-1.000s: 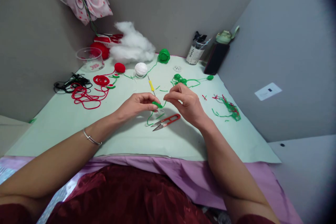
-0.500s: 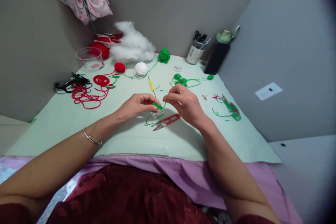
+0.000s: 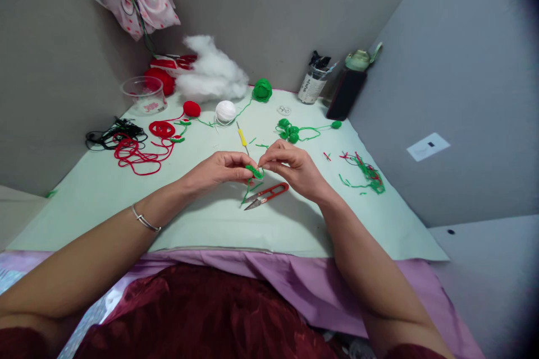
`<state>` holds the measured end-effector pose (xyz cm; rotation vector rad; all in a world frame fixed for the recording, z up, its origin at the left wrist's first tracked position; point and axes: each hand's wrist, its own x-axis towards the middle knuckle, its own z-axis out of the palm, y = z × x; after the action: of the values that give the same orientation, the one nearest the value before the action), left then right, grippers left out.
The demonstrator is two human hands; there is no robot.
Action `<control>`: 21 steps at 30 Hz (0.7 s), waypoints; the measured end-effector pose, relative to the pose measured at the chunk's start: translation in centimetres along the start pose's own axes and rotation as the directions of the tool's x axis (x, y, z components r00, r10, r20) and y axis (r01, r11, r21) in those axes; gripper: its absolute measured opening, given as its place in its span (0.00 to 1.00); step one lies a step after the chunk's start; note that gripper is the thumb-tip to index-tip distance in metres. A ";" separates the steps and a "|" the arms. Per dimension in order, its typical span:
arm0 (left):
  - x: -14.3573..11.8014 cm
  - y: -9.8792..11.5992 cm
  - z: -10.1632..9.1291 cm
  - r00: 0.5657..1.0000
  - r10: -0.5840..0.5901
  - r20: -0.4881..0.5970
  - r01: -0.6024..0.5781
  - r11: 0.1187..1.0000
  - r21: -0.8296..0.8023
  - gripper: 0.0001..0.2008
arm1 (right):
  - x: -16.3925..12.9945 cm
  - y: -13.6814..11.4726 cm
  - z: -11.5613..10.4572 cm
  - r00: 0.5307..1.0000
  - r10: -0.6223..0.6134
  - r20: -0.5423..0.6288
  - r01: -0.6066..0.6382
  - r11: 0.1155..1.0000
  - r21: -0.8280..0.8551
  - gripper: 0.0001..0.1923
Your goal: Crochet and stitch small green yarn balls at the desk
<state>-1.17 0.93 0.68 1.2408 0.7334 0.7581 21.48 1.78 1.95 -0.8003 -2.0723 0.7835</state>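
Between finger and thumb, my left hand (image 3: 225, 168) pinches a small green crocheted piece (image 3: 254, 171), with a loose green yarn tail (image 3: 246, 193) hanging below it. My right hand (image 3: 290, 164) is closed in a pinch at the piece's right edge; what its fingertips hold is too small to make out, possibly a strand or a needle. Just under both hands lie red-handled thread snips (image 3: 269, 195), blades pointing left. Beyond the fingers rests a crochet hook with a yellow grip (image 3: 242, 137).
Behind are a green yarn ball (image 3: 262, 90), a white yarn ball (image 3: 225, 111), a red one (image 3: 191, 109) and white stuffing (image 3: 213, 73). Red yarn (image 3: 138, 154) lies tangled at left, green and red scraps (image 3: 370, 174) at right. A bottle (image 3: 347, 90) stands at back right.
My right hand has moved down and left, closer to the green piece. The piece has tilted in my left fingers, and its yarn tail has swung right over the snips' blades.
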 end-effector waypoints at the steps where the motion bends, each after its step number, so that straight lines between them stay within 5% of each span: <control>1: 0.0 0.0 0.0 1.000 0.001 0.001 -0.001 1.000 -0.001 0.09 | 0.0 0.0 0.2 1.000 0.001 -0.008 -0.001 1.000 0.021 0.05; 7: 0.0 -0.3 -0.2 0.999 0.010 -0.042 -0.011 1.000 -0.028 0.09 | 0.1 -0.2 1.9 0.990 -0.007 -0.143 0.011 1.000 0.029 0.03; 11: 0.1 0.5 -0.6 0.988 0.059 -0.146 -0.082 0.985 -0.152 0.09 | 0.2 0.0 1.0 0.966 0.012 -0.258 -0.033 0.996 -0.078 0.04; 14: 0.0 1.4 -1.6 0.947 0.141 -0.288 -0.215 0.945 -0.245 0.08 | 0.0 0.1 0.0 0.999 0.049 0.002 -0.048 0.980 -0.194 0.04; 17: 0.0 2.0 -2.7 0.910 0.181 -0.373 -0.302 0.906 -0.296 0.07 | -0.3 0.0 0.3 0.929 0.136 0.343 -0.009 0.938 -0.347 0.06; 21: -0.1 2.4 -3.2 0.898 0.177 -0.404 -0.325 0.885 -0.333 0.07 | -0.7 -0.3 2.1 0.871 0.203 0.447 0.075 0.844 -0.531 0.08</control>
<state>-4.09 2.97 2.48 0.8411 0.6741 1.3135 19.99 0.56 0.79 -1.0572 -2.8080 0.4614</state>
